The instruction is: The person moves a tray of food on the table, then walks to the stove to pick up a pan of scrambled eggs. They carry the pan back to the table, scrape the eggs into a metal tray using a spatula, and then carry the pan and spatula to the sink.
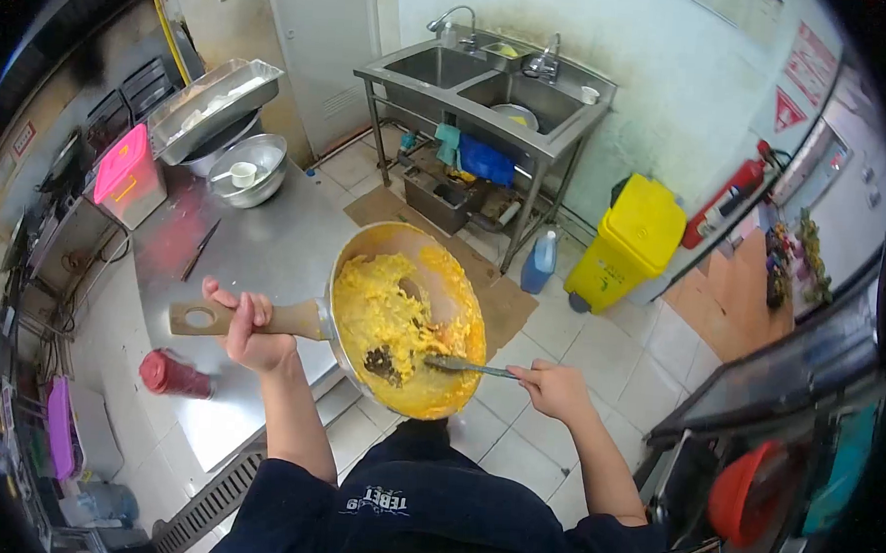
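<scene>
A round pan (443, 267) is tilted toward me, its inside coated with a yellow-orange mixture and several clumps of yellow food (387, 294). Dark patches show near its lower middle. My left hand (252, 329) is closed round the pan's light wooden handle (295, 320), left of the pan. On the right, my right hand (555, 388) grips a grey utensil (488, 370), whose far end touches the mixture inside the pan. The pan is held up in front of me, beside the steel table (294, 259).
Metal bowls (258, 167), a pink-lidded container (128, 170), a knife (201, 250) and a red jar (172, 374) stand or lie on the table. Ahead is a double sink (493, 84). A yellow bin (630, 246) and blue jug (540, 263) stand right.
</scene>
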Available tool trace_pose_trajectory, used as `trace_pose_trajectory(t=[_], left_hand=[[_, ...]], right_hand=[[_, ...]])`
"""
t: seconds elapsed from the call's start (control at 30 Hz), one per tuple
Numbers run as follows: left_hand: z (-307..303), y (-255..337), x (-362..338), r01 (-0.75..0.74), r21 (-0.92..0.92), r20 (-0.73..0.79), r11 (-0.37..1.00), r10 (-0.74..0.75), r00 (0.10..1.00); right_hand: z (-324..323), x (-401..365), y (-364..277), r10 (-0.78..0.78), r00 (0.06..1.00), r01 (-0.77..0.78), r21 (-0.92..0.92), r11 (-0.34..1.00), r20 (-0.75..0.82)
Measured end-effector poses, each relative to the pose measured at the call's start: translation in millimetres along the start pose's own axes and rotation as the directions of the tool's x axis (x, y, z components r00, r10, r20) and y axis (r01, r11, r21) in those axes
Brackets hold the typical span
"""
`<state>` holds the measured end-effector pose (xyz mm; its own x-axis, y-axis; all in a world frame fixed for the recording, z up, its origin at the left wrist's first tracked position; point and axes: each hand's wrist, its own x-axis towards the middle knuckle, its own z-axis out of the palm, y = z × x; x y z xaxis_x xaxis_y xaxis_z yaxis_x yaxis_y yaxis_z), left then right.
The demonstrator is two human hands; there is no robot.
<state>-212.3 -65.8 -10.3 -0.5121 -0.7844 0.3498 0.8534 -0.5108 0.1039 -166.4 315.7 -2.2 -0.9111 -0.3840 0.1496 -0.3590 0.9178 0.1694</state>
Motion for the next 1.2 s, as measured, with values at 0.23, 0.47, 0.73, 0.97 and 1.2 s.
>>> trace_pose_trajectory(t=[0.23,0.47,0.73,0.97,1.2], left_hand=[[30.8,-179.0,79.6,-0.043,0.002,-0.037,0.999,0.043,0.998],[25.3,-365.6,126.9,-0.03,0.255,-0.156,0.966,0.072,0.985],[-51.2,-624.0,182.4,0.068,0.383,-0.241,0.921,0.029,0.97],[-98.6,-757.0,218.0,0.145,0.444,-0.184,0.884,-0.069,0.981],[-100.5,-820.1,235.6,0.169,0.517,-0.139,0.839,-0.112,0.984]], right_hand=[[24.5,186.0,111.2,-0.041,0.99,0.037,-0.033,0.999,-0.135],[123.7,347.6,209.4,-0.068,0.998,0.068,0.016,0.998,0.001],[269.9,564.9,336.5,0.105,0.956,-0.159,0.179,0.971,0.275],[368.4,672.5,381.7,0.291,0.885,-0.375,0.184,0.909,0.365],[501.7,699.8,424.9,0.395,0.897,-0.27,0.464,0.844,-0.197]])
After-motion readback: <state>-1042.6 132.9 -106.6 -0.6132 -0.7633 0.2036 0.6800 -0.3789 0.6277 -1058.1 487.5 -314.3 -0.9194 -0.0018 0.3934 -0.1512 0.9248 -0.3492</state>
